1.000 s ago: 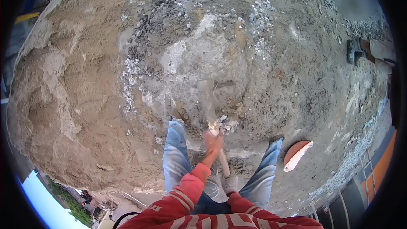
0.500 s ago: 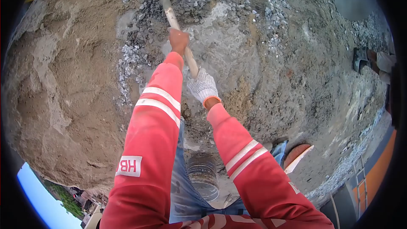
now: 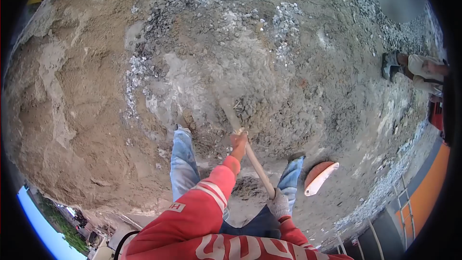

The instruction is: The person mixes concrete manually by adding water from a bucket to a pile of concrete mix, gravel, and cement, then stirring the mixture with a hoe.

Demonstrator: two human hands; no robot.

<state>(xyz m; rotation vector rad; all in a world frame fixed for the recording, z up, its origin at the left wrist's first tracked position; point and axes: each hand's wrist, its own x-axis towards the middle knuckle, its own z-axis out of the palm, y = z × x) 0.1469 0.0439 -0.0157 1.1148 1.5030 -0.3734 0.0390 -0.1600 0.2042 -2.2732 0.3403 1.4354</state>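
Observation:
My left hand [image 3: 239,141] is bare and closed around the upper part of a long wooden handle [image 3: 258,168], in front of my legs. Lower down, my right hand [image 3: 279,205], in a white knitted glove with red sleeve behind it, grips the handle's near end beside my thigh. The far end of the tool is blurred and lies in wet grey mix [image 3: 248,108], so its head cannot be made out. Around it spreads a patch of grey mortar-like material with loose gravel [image 3: 137,72] along its left side.
Brown sand [image 3: 82,106] rises on the left. An orange, white-edged curved object [image 3: 320,177] lies right of my foot. Another person's legs [image 3: 416,67] stand at the far right. A ladder [image 3: 405,207] and an orange wall [image 3: 426,188] are at lower right.
Both hands have pulled the tool back toward my body, its head moving from the gravel at the top to near my feet. My legs now show more, and the bucket between them is mostly hidden.

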